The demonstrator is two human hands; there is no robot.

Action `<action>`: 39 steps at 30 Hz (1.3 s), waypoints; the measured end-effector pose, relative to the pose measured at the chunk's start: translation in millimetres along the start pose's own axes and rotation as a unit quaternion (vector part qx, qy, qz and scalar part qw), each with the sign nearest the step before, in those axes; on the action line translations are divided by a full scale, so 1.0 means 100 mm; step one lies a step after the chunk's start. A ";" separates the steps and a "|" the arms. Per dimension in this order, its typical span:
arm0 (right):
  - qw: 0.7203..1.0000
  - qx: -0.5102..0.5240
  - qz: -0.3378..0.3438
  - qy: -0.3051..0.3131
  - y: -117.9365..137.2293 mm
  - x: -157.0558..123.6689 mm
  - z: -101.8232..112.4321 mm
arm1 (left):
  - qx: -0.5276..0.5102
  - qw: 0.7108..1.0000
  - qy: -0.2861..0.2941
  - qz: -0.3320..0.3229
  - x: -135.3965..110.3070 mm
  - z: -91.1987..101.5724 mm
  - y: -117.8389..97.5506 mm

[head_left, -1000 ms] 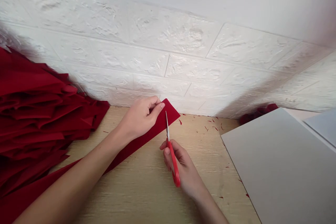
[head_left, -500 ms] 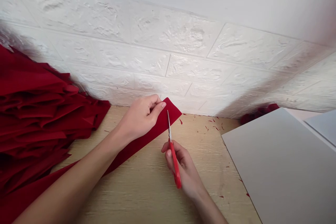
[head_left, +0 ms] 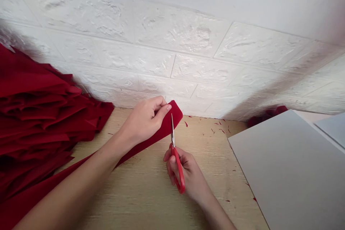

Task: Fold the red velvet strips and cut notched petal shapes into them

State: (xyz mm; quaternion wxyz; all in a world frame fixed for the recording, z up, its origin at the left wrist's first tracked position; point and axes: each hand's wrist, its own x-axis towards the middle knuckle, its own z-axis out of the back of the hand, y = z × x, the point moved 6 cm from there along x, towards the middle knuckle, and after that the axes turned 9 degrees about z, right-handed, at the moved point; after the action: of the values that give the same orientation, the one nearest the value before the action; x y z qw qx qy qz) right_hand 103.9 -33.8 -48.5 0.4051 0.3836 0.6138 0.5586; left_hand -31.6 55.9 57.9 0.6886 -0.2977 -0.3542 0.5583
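Note:
A long strip of dark red felt [head_left: 151, 140] lies slantwise across the wooden table [head_left: 140, 194], its far end near the wall. My left hand [head_left: 142, 120] pinches that far end, fingers closed on the felt. My right hand [head_left: 185, 176] grips red-handled scissors [head_left: 175, 158], their blades pointing away from me and cutting into the strip just right of my left fingers. The strip's corner right of the blades looks rounded.
A heap of folded red felt [head_left: 35, 122] fills the left side. A grey board [head_left: 291, 172] covers the table's right, with a second sheet [head_left: 332, 129] behind it. Small red snippets [head_left: 218, 127] lie near the white brick-pattern wall [head_left: 161, 54].
The scissors have shifted slightly and worked along the strip's end; its far right corner, pointed before, now looks rounded. My left hand has kept its pinch.

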 end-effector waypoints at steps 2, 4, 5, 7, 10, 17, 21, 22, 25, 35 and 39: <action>1.000 -0.003 -0.007 -0.005 0.00 -0.01 0.02 | 0.006 1.000 -0.005 -0.009 -0.01 0.00 -0.01; 1.000 -0.008 -0.004 -0.012 0.01 -0.02 0.04 | 0.009 1.000 -0.009 -0.017 -0.02 0.00 -0.01; 1.000 -0.011 0.001 -0.015 0.01 -0.02 0.04 | 0.010 1.000 -0.010 -0.017 -0.02 -0.01 -0.01; 1.000 -0.014 0.011 -0.019 0.02 -0.03 0.04 | 0.008 1.000 -0.008 -0.014 -0.02 -0.01 -0.01; 1.000 -0.006 0.017 -0.022 0.02 -0.03 0.03 | 0.003 1.000 -0.002 -0.006 -0.02 -0.02 -0.01; 1.000 0.013 0.020 -0.011 0.02 -0.05 0.02 | 0.009 1.000 0.000 -0.006 -0.02 -0.03 -0.03; 0.999 0.001 0.052 0.003 0.05 -0.05 -0.01 | 0.015 1.000 0.003 0.000 -0.03 -0.04 -0.03; 0.998 -0.003 0.057 0.002 0.06 -0.05 -0.01 | 0.016 1.000 0.005 0.001 -0.03 -0.04 -0.03; 0.999 0.001 0.047 -0.002 0.03 -0.04 -0.02 | 0.012 1.000 0.010 -0.003 -0.03 -0.06 -0.03; 1.000 0.020 0.015 -0.002 -0.04 0.00 -0.01 | 0.013 1.000 0.011 0.006 0.00 -0.06 0.01; 1.000 0.004 0.006 -0.007 -0.08 0.01 -0.02 | 0.013 1.000 0.005 0.004 0.01 -0.05 0.01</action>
State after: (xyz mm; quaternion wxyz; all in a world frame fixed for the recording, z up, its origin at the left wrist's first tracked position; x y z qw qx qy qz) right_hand 101.6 -34.6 -56.9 0.4050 0.3928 0.6106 0.5558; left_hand -27.6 56.5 54.3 0.6920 -0.2928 -0.3420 0.5643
